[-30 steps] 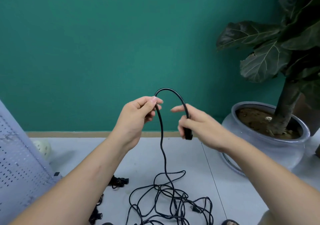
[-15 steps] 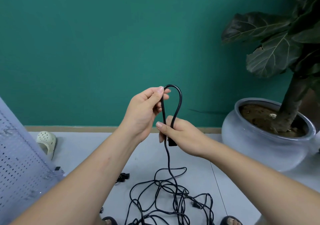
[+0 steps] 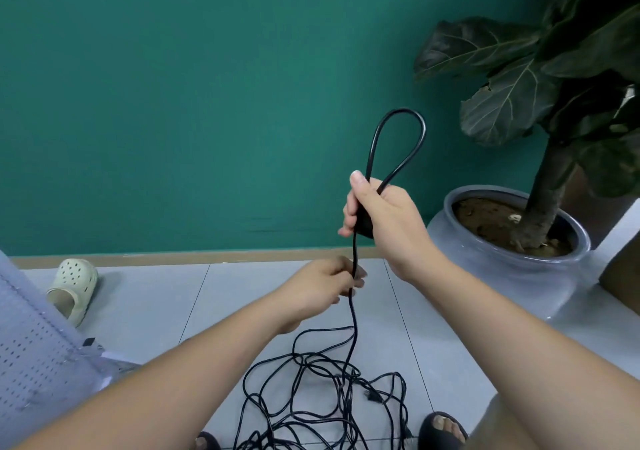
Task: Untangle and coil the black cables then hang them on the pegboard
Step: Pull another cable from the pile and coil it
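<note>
Left of the grey plant pot [image 3: 502,276], the right hand [image 3: 384,217] is raised with fingers and thumb curled round the black cable [image 3: 354,255], clamping the crossing of 1 upright loop [image 3: 401,111] that stands above the fist. A dark lump inside the fist looks like the plug end, though it is partly hidden. From that grip the cable drops almost straight down, its long axis near vertical, through the left hand [image 3: 325,285]. This hand sits lower and further left of the pot and pinches the strand between thumb and fingertips. Below it the strand runs into the tangle [image 3: 337,380] on the floor, lower and left of the pot. The pegboard [image 3: 34,363] leans far left of the pot, well apart from both hands. Coiling looks barely begun. The free length lies below the right hand, so the left hand, nearer the slack, is placed to feed the next turn upward, and knots in the tangle may snag it.
</note>
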`<state>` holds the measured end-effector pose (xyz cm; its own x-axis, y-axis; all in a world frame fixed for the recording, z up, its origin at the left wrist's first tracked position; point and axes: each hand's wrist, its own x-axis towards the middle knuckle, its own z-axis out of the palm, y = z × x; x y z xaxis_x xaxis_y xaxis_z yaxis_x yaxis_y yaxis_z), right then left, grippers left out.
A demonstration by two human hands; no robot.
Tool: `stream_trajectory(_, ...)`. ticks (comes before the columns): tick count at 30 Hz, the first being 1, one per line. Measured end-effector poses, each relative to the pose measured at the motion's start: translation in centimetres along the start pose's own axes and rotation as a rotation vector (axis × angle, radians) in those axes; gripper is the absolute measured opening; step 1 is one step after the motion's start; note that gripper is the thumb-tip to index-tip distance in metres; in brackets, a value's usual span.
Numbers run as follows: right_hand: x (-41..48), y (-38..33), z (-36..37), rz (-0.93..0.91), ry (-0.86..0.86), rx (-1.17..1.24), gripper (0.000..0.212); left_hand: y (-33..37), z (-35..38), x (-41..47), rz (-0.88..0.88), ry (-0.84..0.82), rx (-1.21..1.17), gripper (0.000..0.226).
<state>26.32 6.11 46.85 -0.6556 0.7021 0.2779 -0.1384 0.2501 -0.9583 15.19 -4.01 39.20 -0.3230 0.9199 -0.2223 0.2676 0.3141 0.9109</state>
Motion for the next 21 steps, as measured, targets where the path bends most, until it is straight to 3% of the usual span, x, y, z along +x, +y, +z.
stream_trajectory(6, 0.1, -0.4, -1.0, -0.037, 0.146, -0.014, 0.051, -2.2, 3.9, -0.3, -0.099, -0.125, 0.080, 0.033)
stream_trajectory(13, 1.0, 1.2, -2.4, -0.101, 0.262, -0.318, 0.050, -2.0, 4.1, -0.9, -0.016, -0.141, 0.242, 0.033)
stream_trajectory(18, 2.2, 3.0, -4.0, -0.112, 0.308, -0.598, 0.041, -0.2, 3.4, -2.5, 0.112, -0.065, 0.450, 0.033)
stream_trajectory(21, 2.5, 3.7, -4.5, -0.096, 0.250, -0.692, 0.039, 1.4, 2.1, -3.7, 0.191, 0.040, 0.506, 0.032)
